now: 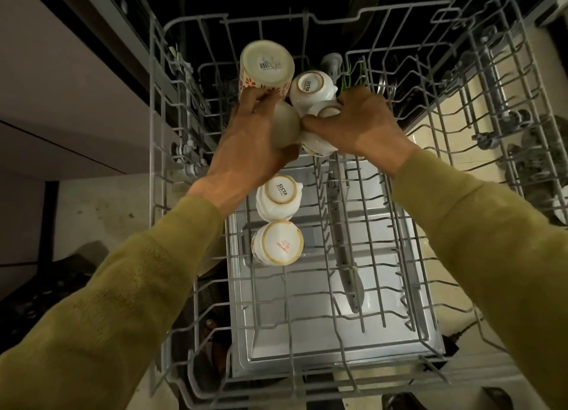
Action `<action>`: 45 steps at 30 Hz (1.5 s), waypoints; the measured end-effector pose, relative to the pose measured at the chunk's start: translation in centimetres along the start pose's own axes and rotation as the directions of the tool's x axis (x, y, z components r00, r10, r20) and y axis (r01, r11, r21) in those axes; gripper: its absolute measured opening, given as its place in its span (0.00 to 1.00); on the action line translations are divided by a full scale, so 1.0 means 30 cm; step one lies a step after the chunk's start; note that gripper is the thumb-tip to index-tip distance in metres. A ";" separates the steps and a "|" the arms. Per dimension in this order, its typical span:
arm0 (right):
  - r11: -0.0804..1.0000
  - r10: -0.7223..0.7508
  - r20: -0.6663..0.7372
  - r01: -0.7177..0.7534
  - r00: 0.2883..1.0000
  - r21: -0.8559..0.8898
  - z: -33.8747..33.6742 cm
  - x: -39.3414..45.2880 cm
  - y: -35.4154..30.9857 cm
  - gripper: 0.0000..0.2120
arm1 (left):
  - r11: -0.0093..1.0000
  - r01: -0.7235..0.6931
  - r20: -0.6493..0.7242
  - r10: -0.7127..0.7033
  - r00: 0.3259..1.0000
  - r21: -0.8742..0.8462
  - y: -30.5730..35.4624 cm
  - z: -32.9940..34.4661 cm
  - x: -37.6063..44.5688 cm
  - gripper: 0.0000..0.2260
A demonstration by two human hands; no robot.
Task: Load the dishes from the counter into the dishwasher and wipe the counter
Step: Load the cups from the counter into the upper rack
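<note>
While upturned cups sit in the dishwasher rack [159, 151], the left hand [249, 142] grasps a grey cup [284, 127] and the right hand [359, 124] grips a white cup [316, 142] at its far left.

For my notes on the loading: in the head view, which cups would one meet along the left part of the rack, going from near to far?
Cup with red print on its base → cup marked SISTA → plain beige cup held by the left hand → tall cup with red flowers.
</note>
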State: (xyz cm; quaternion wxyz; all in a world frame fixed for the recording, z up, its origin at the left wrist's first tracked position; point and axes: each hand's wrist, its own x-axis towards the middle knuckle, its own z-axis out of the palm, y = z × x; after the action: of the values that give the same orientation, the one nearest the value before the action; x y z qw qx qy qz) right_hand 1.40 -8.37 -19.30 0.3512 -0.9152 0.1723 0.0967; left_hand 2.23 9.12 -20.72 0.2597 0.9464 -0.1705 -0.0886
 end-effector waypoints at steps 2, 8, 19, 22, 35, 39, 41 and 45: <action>0.999 0.014 0.038 -0.013 0.999 -0.041 -0.007 0.007 -0.009 0.31 | 1.000 0.002 0.005 -0.002 1.000 0.002 -0.004 -0.003 0.002 0.38; 0.993 0.116 0.113 -0.116 0.987 -0.009 -0.020 0.023 -0.027 0.25 | 1.000 0.009 -0.005 -0.009 1.000 -0.014 -0.011 -0.003 -0.001 0.39; 0.939 0.266 0.136 -0.288 0.954 0.186 0.054 0.034 0.006 0.24 | 1.000 0.007 -0.025 -0.008 1.000 -0.013 -0.010 0.005 -0.001 0.36; 0.954 0.261 0.153 -0.279 0.953 0.113 0.062 0.041 0.000 0.23 | 1.000 0.014 -0.019 -0.015 1.000 -0.008 -0.006 0.007 -0.003 0.36; 0.976 0.190 -0.015 -0.191 0.982 -0.104 0.054 -0.006 0.065 0.38 | 1.000 0.004 0.002 -0.004 1.000 -0.004 0.021 0.018 -0.032 0.41; 0.982 0.178 -0.012 -0.178 0.984 -0.065 0.032 -0.020 0.102 0.34 | 1.000 -0.008 -0.001 0.008 1.000 0.003 0.027 0.021 -0.048 0.40; 0.989 0.133 -0.020 -0.134 0.991 -0.061 0.022 -0.045 0.109 0.30 | 1.000 -0.008 -0.022 0.007 1.000 -0.010 0.034 0.020 -0.061 0.39; 0.977 -0.209 -0.134 0.201 0.969 -0.077 0.018 -0.147 0.137 0.20 | 0.998 -0.040 -0.155 0.031 0.987 -0.050 0.066 0.022 -0.140 0.31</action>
State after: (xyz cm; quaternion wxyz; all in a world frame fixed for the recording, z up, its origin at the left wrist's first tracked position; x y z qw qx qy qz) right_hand -4.28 -9.76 -20.90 0.3175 -0.9432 0.0982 0.0002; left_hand -2.36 8.77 -19.92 0.2986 0.9400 -0.1642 -0.0148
